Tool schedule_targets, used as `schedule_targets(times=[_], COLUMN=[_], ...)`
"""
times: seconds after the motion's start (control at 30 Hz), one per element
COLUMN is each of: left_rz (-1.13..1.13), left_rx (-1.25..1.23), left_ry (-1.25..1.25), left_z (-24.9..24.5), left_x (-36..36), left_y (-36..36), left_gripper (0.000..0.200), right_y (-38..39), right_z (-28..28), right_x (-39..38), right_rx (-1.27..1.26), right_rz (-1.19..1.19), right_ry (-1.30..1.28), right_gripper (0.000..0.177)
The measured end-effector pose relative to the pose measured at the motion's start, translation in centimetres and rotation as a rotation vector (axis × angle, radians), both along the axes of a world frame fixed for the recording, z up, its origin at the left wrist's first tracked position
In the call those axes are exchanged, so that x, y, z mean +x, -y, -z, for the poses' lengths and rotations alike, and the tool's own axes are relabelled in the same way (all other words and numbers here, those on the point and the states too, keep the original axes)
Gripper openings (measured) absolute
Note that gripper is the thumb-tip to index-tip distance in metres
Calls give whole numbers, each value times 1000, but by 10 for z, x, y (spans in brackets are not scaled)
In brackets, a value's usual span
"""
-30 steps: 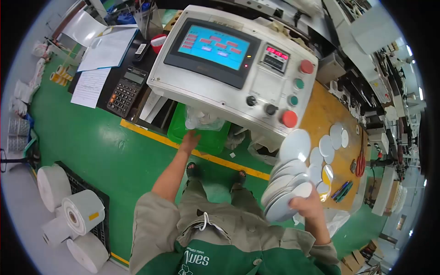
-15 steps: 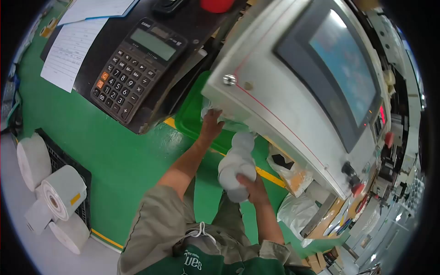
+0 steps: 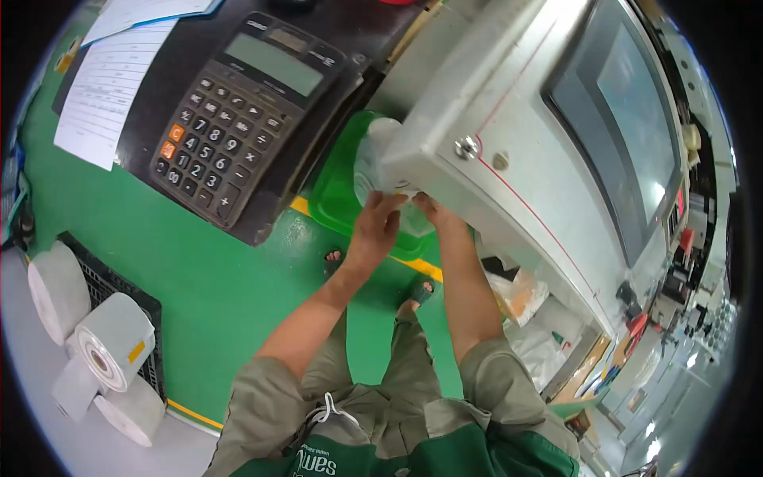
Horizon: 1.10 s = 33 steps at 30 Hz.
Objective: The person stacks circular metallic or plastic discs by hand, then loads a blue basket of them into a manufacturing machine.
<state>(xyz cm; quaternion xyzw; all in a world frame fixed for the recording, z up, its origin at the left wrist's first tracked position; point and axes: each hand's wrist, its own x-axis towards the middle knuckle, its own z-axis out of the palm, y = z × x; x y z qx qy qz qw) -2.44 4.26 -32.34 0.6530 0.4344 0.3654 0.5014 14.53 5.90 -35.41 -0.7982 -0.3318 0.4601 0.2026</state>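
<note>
Both my arms stretch forward and down to a clear plastic bag (image 3: 372,163) with white discs inside. It sits in a green bin (image 3: 332,199) under the corner of the grey control panel (image 3: 509,127). My left hand (image 3: 376,226) curls on the bag's near edge. Just to its right, my right hand (image 3: 430,211) touches the bag with its fingertips tucked under the panel's corner. Whatever those fingers hold is hidden, and the stack of white discs is out of sight.
A black calculator (image 3: 238,119) and printed sheets (image 3: 107,95) lie on a dark desk to the left. White paper rolls (image 3: 103,350) are stacked on a black crate at lower left. Crumpled plastic bags (image 3: 520,302) lie under the machine on the green floor.
My right hand has carried the stack of white discs up to the bag under the panel, and the stack is now out of sight. My left hand has stayed at the bag.
</note>
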Motion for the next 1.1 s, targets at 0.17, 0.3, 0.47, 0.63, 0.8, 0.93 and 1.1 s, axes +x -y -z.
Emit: schedule_targets(times=[0.17, 0.3, 0.47, 0.63, 0.8, 0.93, 1.1], left_rz=[-87, -167, -205, 106, 654, 841, 785], left_rx=[-24, 8, 114, -235, 68, 566, 726], left_ry=[22, -21, -185, 34, 96, -122, -431], left_z=[23, 35, -34, -109, -260, -302, -288], left_x=[10, 20, 4, 12, 105, 199, 252], left_y=[17, 29, 45, 126, 219, 251, 275], left_gripper=[40, 45, 49, 24, 46, 75, 111], right_y=[86, 161, 232, 336, 459, 467, 422], right_z=[-28, -137, -279, -369, -376, -349, -322], right_x=[-30, -84, -35, 75, 156, 168, 187], right_rx=[322, 315, 280, 718, 195, 239, 502], right_rz=[240, 115, -293, 59, 323, 307, 387], right_ry=[206, -414, -718, 354, 971, 968, 876], right_gripper=[28, 26, 29, 28, 68, 75, 70])
